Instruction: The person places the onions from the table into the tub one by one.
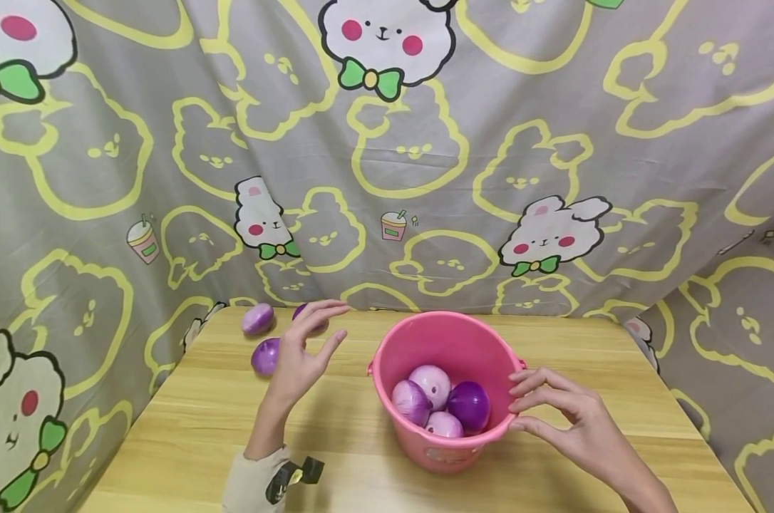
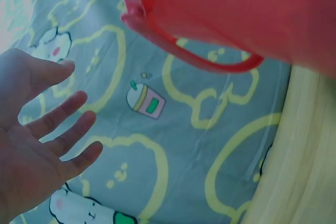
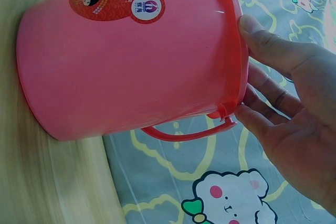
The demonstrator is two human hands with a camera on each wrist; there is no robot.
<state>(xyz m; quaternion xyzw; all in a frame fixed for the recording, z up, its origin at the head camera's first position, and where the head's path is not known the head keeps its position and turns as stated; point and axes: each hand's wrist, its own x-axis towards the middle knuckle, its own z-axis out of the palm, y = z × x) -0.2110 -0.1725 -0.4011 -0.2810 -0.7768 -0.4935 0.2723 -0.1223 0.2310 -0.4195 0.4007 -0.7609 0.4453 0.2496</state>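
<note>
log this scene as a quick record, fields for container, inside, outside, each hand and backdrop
container: pink bucket, upright on the wooden table
inside: four visible onion-like pieces, pale to dark purple
outside: three loose purple pieces, far left of the table
left hand: raised, holding nothing
right hand: holds the bucket's rim
backdrop: cartoon-print curtain

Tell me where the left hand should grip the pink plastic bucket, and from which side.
Probably the left rim of the pink plastic bucket, with the left hand coming from its left, thumb outside, fingers inside: the bucket stands upright, its rim is uncovered there, and the right hand holds the opposite side.
</note>
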